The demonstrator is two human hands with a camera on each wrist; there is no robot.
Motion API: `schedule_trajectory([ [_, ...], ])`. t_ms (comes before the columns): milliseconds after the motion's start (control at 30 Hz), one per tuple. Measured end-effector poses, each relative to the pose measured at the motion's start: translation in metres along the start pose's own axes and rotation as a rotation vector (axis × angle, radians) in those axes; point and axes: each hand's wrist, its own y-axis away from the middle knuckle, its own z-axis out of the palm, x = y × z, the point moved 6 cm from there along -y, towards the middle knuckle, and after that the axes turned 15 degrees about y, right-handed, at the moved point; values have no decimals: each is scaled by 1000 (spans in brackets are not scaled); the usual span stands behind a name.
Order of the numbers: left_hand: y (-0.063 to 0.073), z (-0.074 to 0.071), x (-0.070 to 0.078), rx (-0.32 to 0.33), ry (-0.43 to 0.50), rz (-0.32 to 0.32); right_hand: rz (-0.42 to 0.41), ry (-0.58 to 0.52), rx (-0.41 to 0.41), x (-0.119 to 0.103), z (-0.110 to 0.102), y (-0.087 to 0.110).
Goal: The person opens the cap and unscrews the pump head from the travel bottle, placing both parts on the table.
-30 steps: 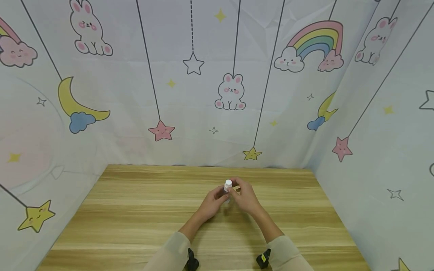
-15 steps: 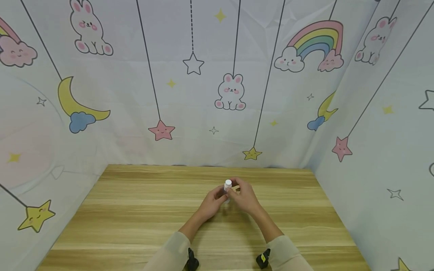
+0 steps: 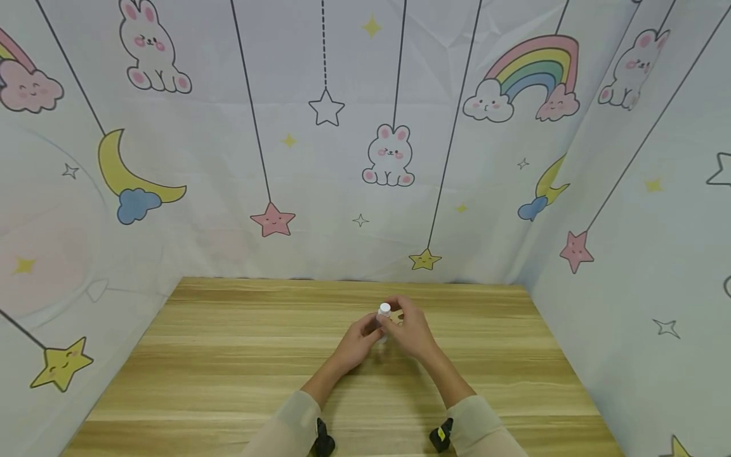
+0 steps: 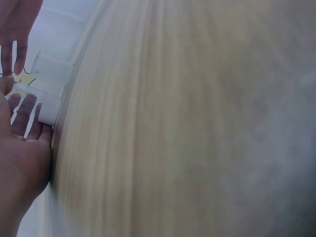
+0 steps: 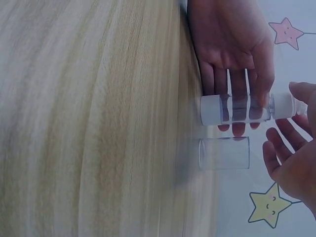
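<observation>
A small clear bottle (image 3: pixel 385 309) with a white base and white top stands upright on the wooden table (image 3: pixel 274 355). My left hand (image 3: pixel 354 346) holds its clear body, thumb on one side and fingers on the other. At the white top, the thumb and fingers of my right hand (image 3: pixel 414 331) pinch from both sides; part of the top is hidden by them. In the right wrist view, a clear cylindrical cap (image 5: pixel 225 153) rests on the table beside the bottle, apart from it. The left wrist view shows the bottle's white base (image 4: pixel 50 109) at the left edge.
A cloth backdrop (image 3: pixel 325 247) printed with stars, rabbits and clouds rises behind the table's far edge. Similar cloth hangs at the right (image 3: pixel 645 266) and left (image 3: pixel 131 254). Black wrist devices sit at both sleeves.
My right hand has shifted slightly, its thumb moving left across the front of the bottle's neck and its index finger rising a little. The left hand and bottle stay in place.
</observation>
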Motion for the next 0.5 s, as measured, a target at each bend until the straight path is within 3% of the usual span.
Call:
schedule_trajectory([
  [500,1,2,2,14,3,2,3,-17,22,0,-2,1],
])
